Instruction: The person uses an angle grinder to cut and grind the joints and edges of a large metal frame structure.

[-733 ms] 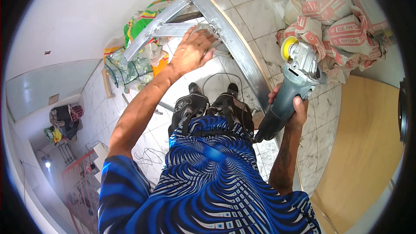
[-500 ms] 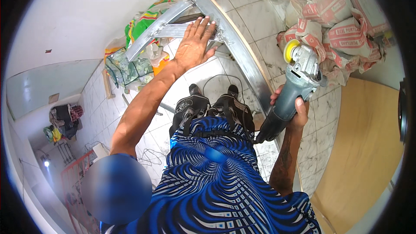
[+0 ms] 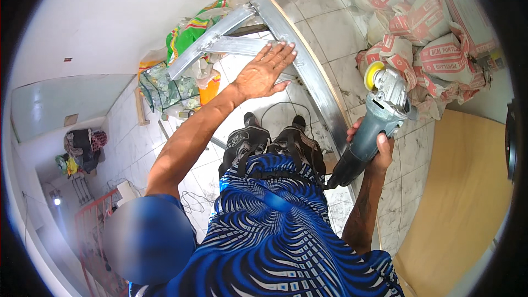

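Tiled floor (image 3: pixel 330 33), cement sacks behind. My left hand (image 3: pixel 263 71) lies flat, fingers spread, on the long galvanized metal frame (image 3: pixel 308 71); my right hand (image 3: pixel 373 148) clamps the grey angle grinder (image 3: pixel 379 113) just beside it. I'd brace firmly before cutting.

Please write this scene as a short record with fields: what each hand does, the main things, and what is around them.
left hand: open, palm flat on the metal frame
right hand: closed around the grey body of the angle grinder
grinder disc: yellow pad at the head, pointing away from the person, above the floor, not on the frame
metal frame: silver bars lying on the tiled floor, joined at the far corner
cable: black, looping on the tiles near the feet
surroundings: stacked sacks to the right, wooden board lower right
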### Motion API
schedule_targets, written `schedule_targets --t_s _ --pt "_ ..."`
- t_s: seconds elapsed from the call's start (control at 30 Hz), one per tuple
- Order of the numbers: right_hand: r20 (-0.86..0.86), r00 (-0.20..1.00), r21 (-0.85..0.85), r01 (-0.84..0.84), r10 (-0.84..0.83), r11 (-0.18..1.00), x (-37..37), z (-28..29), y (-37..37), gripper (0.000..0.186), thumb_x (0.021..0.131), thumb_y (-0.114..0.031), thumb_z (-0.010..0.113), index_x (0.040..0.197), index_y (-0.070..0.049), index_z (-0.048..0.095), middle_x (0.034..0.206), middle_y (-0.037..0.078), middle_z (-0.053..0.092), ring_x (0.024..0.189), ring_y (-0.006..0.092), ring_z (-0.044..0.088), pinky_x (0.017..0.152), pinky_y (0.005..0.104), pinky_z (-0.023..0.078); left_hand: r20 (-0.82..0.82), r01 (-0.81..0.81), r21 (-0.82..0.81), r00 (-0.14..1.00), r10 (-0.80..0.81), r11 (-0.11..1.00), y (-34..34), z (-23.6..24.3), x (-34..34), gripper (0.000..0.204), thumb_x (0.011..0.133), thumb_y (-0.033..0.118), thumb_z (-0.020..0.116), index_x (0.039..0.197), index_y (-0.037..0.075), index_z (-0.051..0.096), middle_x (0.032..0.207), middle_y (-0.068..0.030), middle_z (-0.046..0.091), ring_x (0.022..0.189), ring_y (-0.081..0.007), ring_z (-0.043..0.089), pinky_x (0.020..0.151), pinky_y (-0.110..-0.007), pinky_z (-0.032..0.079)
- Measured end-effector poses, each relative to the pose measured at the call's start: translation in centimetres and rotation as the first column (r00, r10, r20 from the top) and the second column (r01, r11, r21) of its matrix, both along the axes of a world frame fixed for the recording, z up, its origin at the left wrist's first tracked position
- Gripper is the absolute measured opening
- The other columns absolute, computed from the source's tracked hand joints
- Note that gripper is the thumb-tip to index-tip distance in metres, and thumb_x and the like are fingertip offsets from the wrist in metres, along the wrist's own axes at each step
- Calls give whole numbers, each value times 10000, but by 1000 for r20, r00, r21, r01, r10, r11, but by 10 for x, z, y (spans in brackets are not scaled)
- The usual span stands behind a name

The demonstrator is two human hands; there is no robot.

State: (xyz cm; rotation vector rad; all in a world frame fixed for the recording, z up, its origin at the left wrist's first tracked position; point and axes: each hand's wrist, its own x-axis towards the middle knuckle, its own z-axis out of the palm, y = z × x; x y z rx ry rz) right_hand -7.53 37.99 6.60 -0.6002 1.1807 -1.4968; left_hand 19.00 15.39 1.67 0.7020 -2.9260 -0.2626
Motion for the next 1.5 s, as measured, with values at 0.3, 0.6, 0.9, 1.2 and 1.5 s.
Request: schedule_targets --t_s 0.3,0.6,0.9,1.2,1.5 --pt "-24 1000 10 5 -5 1000 2 7 -1 608 856 -431 543 1141 106 541 987 192 635 830 280 676 690 377 564 53 -121 -111 990 127 986 -14 -4 28 690 931 359 596 1522 112 341 1574 -174 292 1459 -362 266 1206 -510 186" --pt "0 1000 1 -26 26 1000 -1 6 -2 614 859 -413 573 1170 115 536 1012 212 643 850 299 689 730 402 580 36 -135 -156 989 142 978 -9 -4 16 671 929 389 598 1531 237 344 1556 -226 292 1443 -411 273 1188 -539 198" --pt "46 994 14 -97 96 995 -4 -1 -3 564 896 -373 565 1185 110 536 1030 212 647 855 284 684 747 399 579 16 -166 -140 985 170 976 -1 1 6 618 951 399 570 1512 221 379 1543 -230 309 1443 -407 275 1191 -535 190" --pt "115 978 38 -179 173 983 9 2 -19 656 937 -497 502 1240 85 517 1066 208 643 857 262 677 748 388 571 -27 -187 -138 982 185 973 0 -1 5 566 941 388 577 1474 247 449 1534 -235 316 1428 -413 294 1193 -545 189" --pt "135 960 39 -254 246 966 9 7 -34 619 949 -463 523 1260 71 501 1028 216 653 834 270 683 722 383 572 -194 -341 -56 926 325 938 18 10 8 578 941 388 601 1385 33 492 1442 -246 431 1377 -399 377 1151 -544 268"
